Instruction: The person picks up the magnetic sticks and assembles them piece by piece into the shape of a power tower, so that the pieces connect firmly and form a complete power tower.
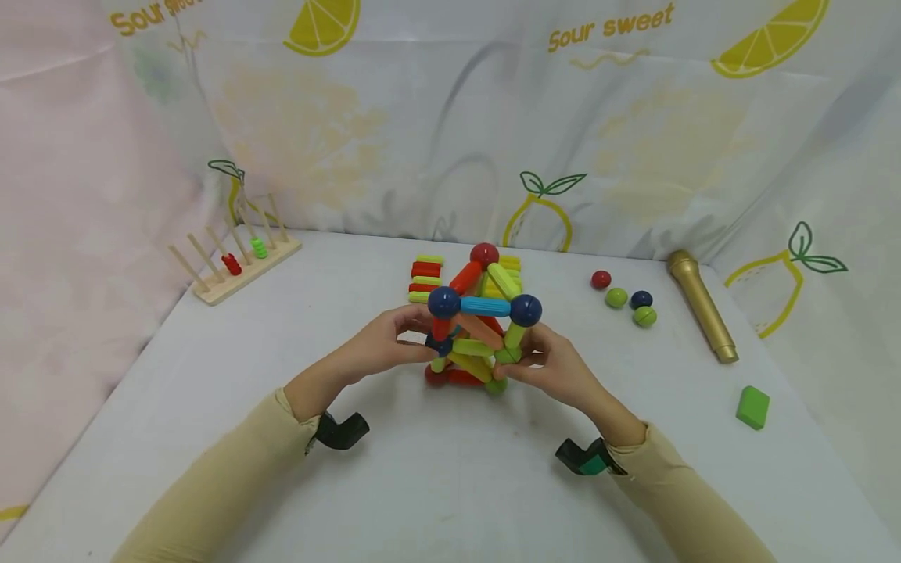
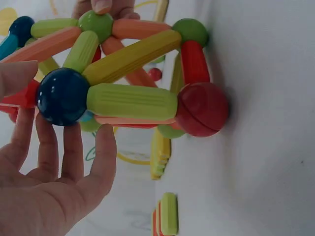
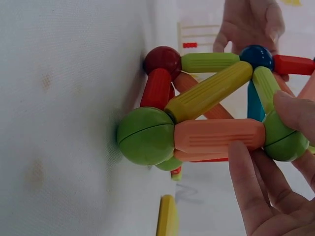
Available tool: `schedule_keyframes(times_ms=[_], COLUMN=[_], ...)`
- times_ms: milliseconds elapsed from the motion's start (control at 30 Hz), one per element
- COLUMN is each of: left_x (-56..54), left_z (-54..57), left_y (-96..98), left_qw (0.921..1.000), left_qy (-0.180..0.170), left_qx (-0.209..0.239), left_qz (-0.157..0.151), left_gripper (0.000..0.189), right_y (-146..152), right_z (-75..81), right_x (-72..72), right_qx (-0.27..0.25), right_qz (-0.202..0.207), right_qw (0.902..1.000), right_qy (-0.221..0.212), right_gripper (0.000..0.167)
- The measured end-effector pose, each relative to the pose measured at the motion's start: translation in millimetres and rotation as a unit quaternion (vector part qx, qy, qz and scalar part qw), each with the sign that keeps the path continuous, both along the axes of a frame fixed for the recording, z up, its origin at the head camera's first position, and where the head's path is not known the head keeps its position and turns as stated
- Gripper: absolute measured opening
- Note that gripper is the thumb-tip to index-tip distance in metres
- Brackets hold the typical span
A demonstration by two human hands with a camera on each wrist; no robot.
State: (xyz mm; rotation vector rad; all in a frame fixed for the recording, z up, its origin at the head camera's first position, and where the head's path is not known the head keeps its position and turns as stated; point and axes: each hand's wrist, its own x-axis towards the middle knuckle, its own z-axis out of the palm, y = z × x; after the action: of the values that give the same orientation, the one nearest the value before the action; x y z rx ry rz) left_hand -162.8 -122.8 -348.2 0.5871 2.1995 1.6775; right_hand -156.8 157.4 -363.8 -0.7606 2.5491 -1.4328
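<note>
A tall building-toy structure of coloured sticks and balls [image 1: 486, 307] stands on the table in front of me, between both hands. My left hand [image 1: 380, 342] holds its left side, thumb and fingers about a dark blue ball [image 2: 63, 97] at mid-height. On the opposite side my right hand [image 1: 559, 366] grips a green ball [image 3: 286, 137], with a fingertip touching the orange stick [image 3: 219, 135] below it. At the base, a red ball [image 2: 203, 109] and a green ball [image 3: 146, 136] rest on the tabletop. Another red ball [image 1: 484, 255] tops the structure.
Behind the structure lie loose red and light-green sticks [image 1: 425, 270] and yellow sticks [image 1: 510, 264]. A wooden peg stand [image 1: 246, 271] is at the back left. To the right are several loose balls [image 1: 615, 297], a gold toy microphone [image 1: 704, 309] and a green block [image 1: 753, 407].
</note>
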Motion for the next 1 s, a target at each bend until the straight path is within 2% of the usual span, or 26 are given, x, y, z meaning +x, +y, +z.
schedule_keyframes(times_ms=[133,267,400,467,567,633,700,767,833,900,1000], left_x=[2.5,3.9,2.6,-2.1,-18.9,-37.0,-57.6,-76.8,-92.6,-104.0,-115.7], left_z=[-6.7,-8.9,-11.4,-13.7,-20.1,-26.3,-32.9,-37.9,-42.0,-43.9,-46.7], left_y=[2.9,2.9,-0.5,-4.6,-13.4,-18.4,-21.6,-21.5,-19.3,-14.9,-8.1], left_qw=[0.9997,0.9993,0.9997,0.9998,0.999,0.9982,0.995,0.9883,0.9822,0.9764,0.9684], left_qy=[0.008,0.004,0.008,-0.005,-0.036,-0.051,-0.054,-0.061,-0.058,-0.055,-0.042], left_qx=[0.0,-0.002,0.006,0.019,0.025,0.002,-0.031,-0.06,-0.09,-0.122,-0.181], left_qz=[0.023,0.038,0.02,0.003,-0.002,0.03,0.078,0.126,0.154,0.169,0.167], left_gripper=[0.036,0.034,0.036,0.039,0.04,0.038,0.036,0.035,0.035,0.036,0.037], right_y=[2.6,12.3,21.0,22.3,20.6,18.8,16.3,14.0,11.5,8.9,6.1], right_z=[0.2,0.1,-1.4,-3.1,-7.0,-11.3,-15.2,-18.9,-21.7,-23.0,-24.9], right_x=[-4.4,-19.3,-39.8,-46.4,-48.1,-45.6,-42.2,-39.1,-36.7,-34.9,-33.1], right_qx=[-0.004,0.009,0.022,0.019,0.009,-0.002,-0.018,-0.035,-0.046,-0.049,-0.051], right_qz=[0.029,0.066,0.058,0.072,0.122,0.154,0.168,0.167,0.159,0.149,0.138], right_qw=[0.9996,0.9977,0.9979,0.9963,0.9875,0.9798,0.9759,0.9762,0.9785,0.9809,0.9835], right_qy=[-0.003,-0.013,-0.018,-0.043,-0.099,-0.127,-0.137,-0.133,-0.124,-0.115,-0.105], right_gripper=[0.036,0.038,0.038,0.042,0.046,0.049,0.049,0.048,0.046,0.045,0.042])
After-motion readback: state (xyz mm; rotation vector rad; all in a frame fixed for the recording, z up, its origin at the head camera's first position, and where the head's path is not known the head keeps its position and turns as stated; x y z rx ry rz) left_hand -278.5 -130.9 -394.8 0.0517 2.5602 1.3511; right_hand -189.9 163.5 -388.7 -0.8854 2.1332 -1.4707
